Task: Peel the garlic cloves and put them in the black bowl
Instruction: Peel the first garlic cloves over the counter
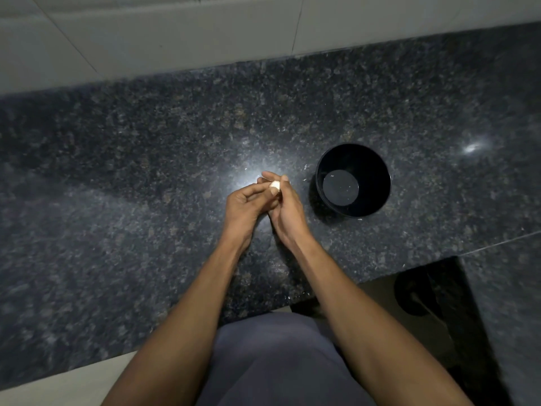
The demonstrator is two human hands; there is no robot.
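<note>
While both hands, left (244,205) and right (285,206), pinch the clove (275,186) above the surface (146,171), likely light, slick; grip by its ends. Bowl (377,206) near.

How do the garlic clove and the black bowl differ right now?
The garlic clove is pale and small; the black bowl is dark and far larger. The clove is held above the counter, pinched between the left hand and right hand; the bowl stands untouched on it, holding no cloves.
</note>
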